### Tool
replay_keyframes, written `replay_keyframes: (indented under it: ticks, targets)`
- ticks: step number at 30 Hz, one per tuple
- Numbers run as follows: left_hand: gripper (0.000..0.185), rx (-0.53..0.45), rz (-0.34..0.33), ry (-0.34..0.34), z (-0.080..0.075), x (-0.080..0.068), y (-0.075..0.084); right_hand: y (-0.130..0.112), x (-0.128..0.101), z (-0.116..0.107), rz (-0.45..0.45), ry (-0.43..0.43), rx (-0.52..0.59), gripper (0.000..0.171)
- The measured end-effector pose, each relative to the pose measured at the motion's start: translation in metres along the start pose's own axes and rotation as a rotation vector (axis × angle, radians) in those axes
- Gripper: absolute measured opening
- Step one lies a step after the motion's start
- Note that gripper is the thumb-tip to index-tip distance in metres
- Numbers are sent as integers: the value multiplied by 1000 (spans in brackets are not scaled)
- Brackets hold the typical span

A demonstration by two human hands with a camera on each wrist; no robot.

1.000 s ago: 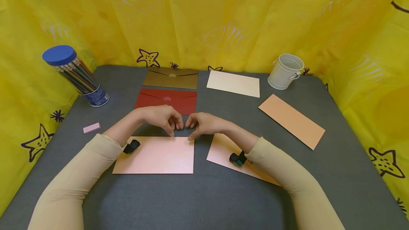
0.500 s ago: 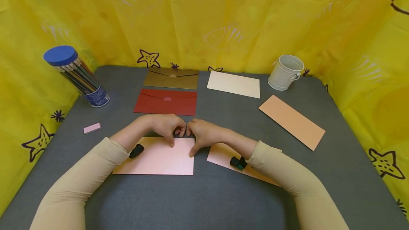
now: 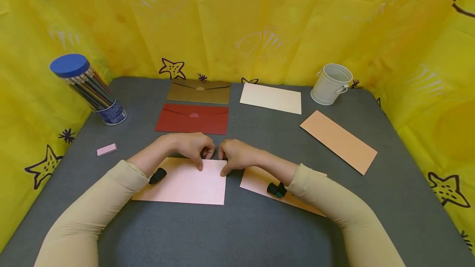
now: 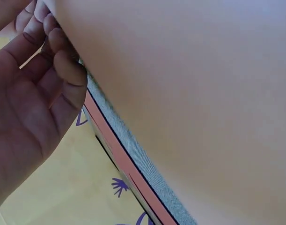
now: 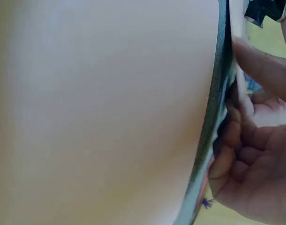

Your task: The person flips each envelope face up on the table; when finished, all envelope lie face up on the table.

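Hands together at the far right corner of the pink envelope (image 3: 185, 184), left hand (image 3: 191, 145) and right hand (image 3: 237, 155) both pinching its edge.

no text can be read; the pencil tub's (image 3: 89, 87) blue label is too blurred to make out

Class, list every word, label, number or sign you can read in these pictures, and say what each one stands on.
No text can be read anywhere.
Blue-lidded clear pencil tub: the blue band at its base has print, too small and blurred to read.
Pale pink envelope under both hands: blank.
Yellow cloth backdrop: purple star and fish drawings only, no words.
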State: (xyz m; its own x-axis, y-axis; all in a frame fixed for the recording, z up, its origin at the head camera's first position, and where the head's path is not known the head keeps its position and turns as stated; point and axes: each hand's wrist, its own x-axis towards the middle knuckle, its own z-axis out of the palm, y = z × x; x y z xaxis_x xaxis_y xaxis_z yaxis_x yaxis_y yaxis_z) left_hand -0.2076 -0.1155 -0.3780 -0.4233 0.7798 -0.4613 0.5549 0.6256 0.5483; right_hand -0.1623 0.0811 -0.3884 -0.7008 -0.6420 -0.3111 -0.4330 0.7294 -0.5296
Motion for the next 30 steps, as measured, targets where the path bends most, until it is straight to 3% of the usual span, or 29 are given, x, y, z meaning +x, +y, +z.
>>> replay_keyframes:
  ticks: [5,11,22,30]
  targets:
    - [24,-58,5,17,-7,-5,-4,7,0,-9,62,-14,239,24]
    - [17,-102,-13,92,-23,-14,-6,18,-5,-27,111,-19,512,22]
    - [15,-124,-74,230,-41,-31,-38,56,-20,-62,172,5,556,22]
    - [29,-398,-144,318,-41,-35,-64,85,-35,-82,194,21,554,25]
